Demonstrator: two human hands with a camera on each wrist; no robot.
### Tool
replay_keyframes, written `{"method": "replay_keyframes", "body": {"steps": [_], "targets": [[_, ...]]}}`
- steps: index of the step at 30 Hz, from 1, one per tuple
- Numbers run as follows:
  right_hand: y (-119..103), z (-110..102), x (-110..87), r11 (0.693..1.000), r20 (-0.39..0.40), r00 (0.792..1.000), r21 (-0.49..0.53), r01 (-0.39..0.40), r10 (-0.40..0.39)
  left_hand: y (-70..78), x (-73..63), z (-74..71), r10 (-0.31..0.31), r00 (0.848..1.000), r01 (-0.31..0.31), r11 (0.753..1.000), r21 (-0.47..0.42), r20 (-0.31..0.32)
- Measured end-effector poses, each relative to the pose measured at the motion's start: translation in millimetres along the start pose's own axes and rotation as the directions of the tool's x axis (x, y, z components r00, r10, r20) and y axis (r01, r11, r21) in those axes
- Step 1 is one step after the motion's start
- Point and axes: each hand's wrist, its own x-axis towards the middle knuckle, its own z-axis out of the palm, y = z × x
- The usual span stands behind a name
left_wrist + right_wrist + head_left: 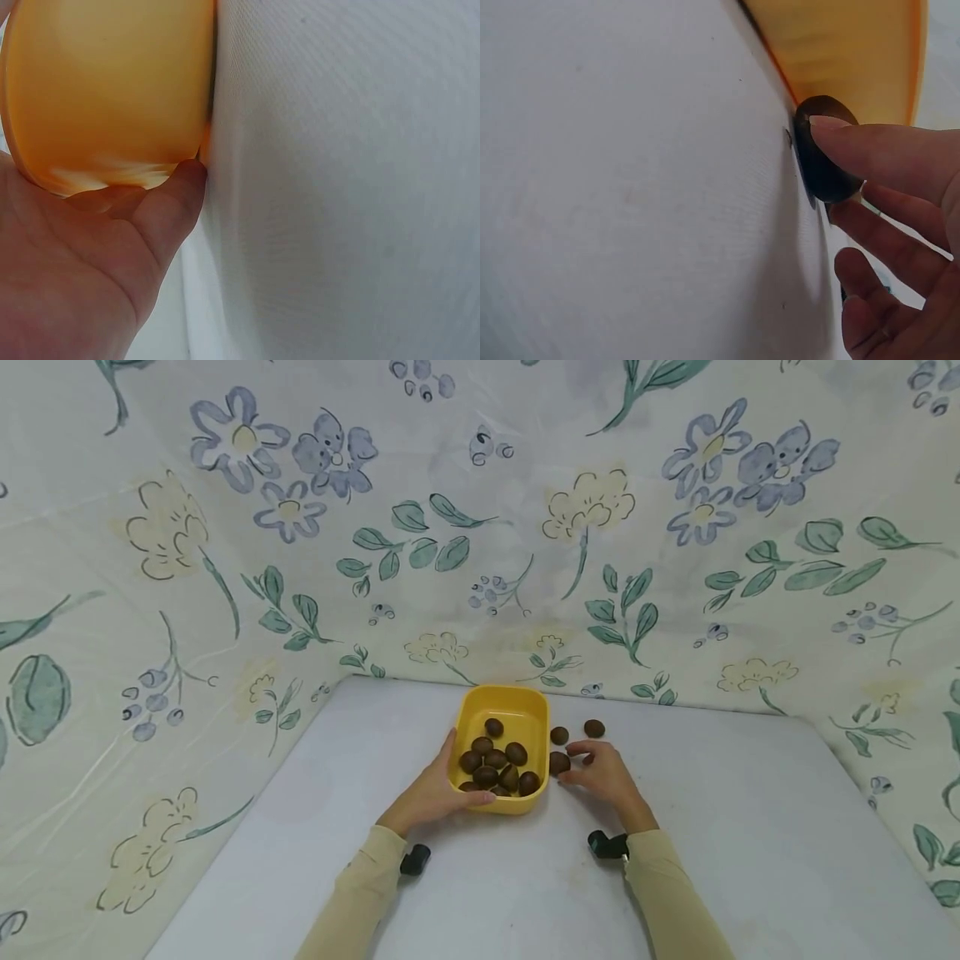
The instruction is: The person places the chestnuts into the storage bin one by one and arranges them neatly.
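A yellow plastic box stands on the table with several dark brown chestnuts gathered mostly in its near half. My left hand grips the box at its near left corner, thumb over the front rim and fingers along the left side. In the left wrist view that hand lies against the box wall. Beside the box's right wall, my right hand pinches a loose chestnut. The right wrist view shows the thumb on this smooth, oval chestnut, low at the tabletop.
Two more chestnuts lie to the right of the box, one near its wall and one farther right. The white table meets a flower-patterned cloth behind the box and at both sides. Black wrist cameras sit by the sleeves.
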Motion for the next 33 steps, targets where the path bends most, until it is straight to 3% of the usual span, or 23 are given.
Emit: {"method": "replay_keyframes", "body": {"steps": [20,33], "targets": [[-3,9,3.2,0.999,0.004,1.000,-0.043,0.029,-0.028,2.3,0.9,-0.9,-0.006,1.000,0.006,1.000,0.010,-0.002],[-8,14,3.4,0.997,-0.033,0.999,-0.081,-0.013,0.011,-0.2,2.0,0.9,-0.008,1.000,0.008,1.000,0.003,-0.006]]}}
